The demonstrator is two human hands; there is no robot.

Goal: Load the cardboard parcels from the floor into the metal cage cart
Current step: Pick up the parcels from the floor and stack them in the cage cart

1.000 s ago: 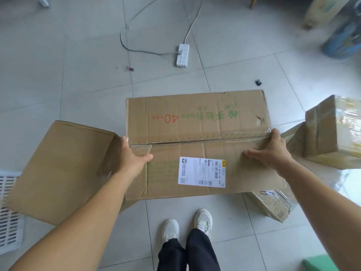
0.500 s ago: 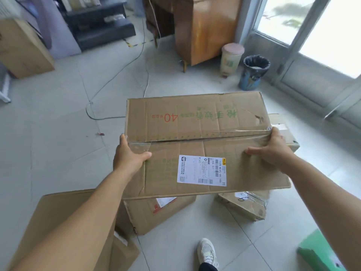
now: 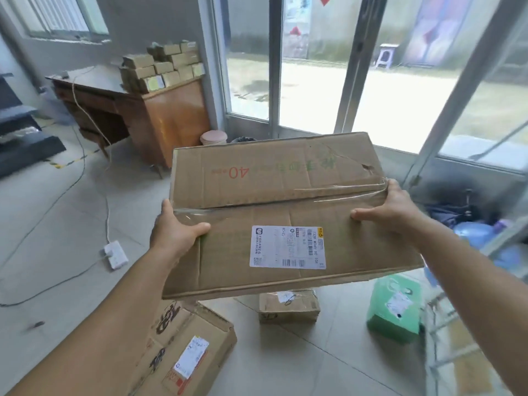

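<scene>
1. Large cardboard parcel (image 3: 285, 201): held in the air in front of the person, above the floor, its top face tilted toward the camera. A white shipping label (image 3: 288, 247) lies on the near flap; clear tape runs along the centre seam.
2. Left hand (image 3: 174, 230): grips the parcel's left end, thumb lying across the top face, fingers wrapped round the side out of sight.
3. Right hand (image 3: 391, 207): grips the parcel's right end in the same way, thumb on top near the taped seam.
4. Metal cage cart (image 3: 468, 324): only part of its wire frame shows at the right edge, well below and to the right of the held parcel.
5. Floor parcels: a printed carton (image 3: 183, 347) at lower left, a small taped box (image 3: 288, 307) below the held parcel, and a green package (image 3: 395, 307) just beside the cart.
6. Background: a wooden desk (image 3: 160, 110) carrying stacked small boxes (image 3: 163, 67), and a white power strip (image 3: 115, 254) on the tiled floor (image 3: 57, 224).
</scene>
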